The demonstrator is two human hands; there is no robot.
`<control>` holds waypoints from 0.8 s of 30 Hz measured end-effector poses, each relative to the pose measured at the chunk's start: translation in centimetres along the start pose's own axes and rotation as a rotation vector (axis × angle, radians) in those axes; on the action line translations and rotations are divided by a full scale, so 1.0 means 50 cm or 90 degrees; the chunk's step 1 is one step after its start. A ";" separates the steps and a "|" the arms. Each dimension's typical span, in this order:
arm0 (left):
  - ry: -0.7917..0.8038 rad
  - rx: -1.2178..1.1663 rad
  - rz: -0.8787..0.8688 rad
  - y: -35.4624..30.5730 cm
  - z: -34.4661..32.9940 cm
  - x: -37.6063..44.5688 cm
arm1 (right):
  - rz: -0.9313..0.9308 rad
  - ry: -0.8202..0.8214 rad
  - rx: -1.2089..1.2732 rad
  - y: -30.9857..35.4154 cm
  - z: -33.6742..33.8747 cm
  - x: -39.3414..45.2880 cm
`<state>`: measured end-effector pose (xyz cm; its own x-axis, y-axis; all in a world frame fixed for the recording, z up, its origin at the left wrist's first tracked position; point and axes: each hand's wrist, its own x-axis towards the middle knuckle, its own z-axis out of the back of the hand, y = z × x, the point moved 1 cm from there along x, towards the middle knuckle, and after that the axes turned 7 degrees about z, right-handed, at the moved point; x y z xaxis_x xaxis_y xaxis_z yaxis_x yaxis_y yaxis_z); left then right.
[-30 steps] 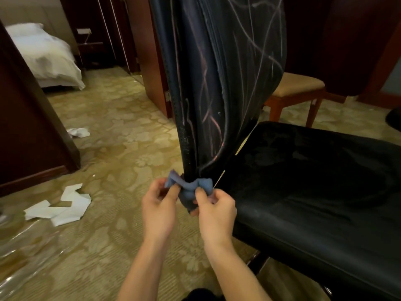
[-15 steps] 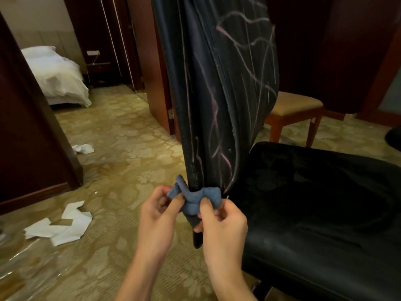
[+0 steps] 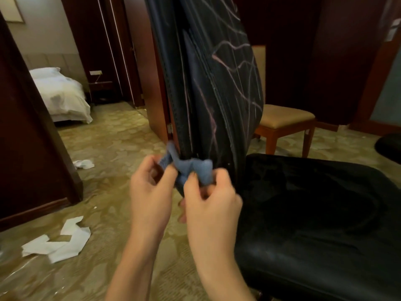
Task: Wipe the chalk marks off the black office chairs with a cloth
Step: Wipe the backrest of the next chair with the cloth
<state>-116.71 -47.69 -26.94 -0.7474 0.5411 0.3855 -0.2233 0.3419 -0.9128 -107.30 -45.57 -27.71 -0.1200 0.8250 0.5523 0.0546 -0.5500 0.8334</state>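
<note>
The blue cloth (image 3: 191, 169) is pinched by both the left hand (image 3: 149, 192) and right hand (image 3: 213, 200), bunched at 6 o'clock below the chalk-marked chair back (image 3: 217, 83). Wiped bunched, streaks may merely be smeared.

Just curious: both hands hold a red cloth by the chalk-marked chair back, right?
Not quite: the cloth is blue, not red. The head view shows the left hand and right hand both pinching it by the chalk-marked chair back.
</note>
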 end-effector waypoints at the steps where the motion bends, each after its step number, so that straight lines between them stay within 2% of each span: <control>1: 0.008 0.001 0.045 0.029 0.006 -0.014 | -0.023 0.001 -0.011 -0.017 -0.005 -0.020; 3: 0.029 -0.028 0.149 0.080 0.019 -0.041 | -0.079 0.006 -0.003 -0.047 -0.013 -0.056; 5: 0.043 -0.048 0.201 0.103 0.027 -0.050 | -0.116 -0.007 0.026 -0.062 -0.009 -0.071; 9: 0.021 -0.051 0.134 0.067 0.022 -0.032 | -0.105 -0.016 0.064 -0.047 0.007 -0.047; 16: -0.065 -0.042 -0.098 -0.095 -0.017 0.009 | 0.138 -0.130 0.037 0.061 -0.006 0.043; 20: -0.073 -0.032 -0.082 -0.099 -0.022 0.010 | 0.135 -0.098 -0.004 0.064 -0.012 0.061; 24: -0.011 -0.039 0.027 -0.024 -0.001 -0.020 | 0.089 -0.104 -0.015 -0.005 -0.016 0.001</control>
<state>-115.69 -48.58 -26.23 -0.7657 0.5436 0.3437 -0.1531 0.3649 -0.9184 -108.12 -45.50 -27.93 0.0490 0.7499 0.6597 0.0361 -0.6614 0.7492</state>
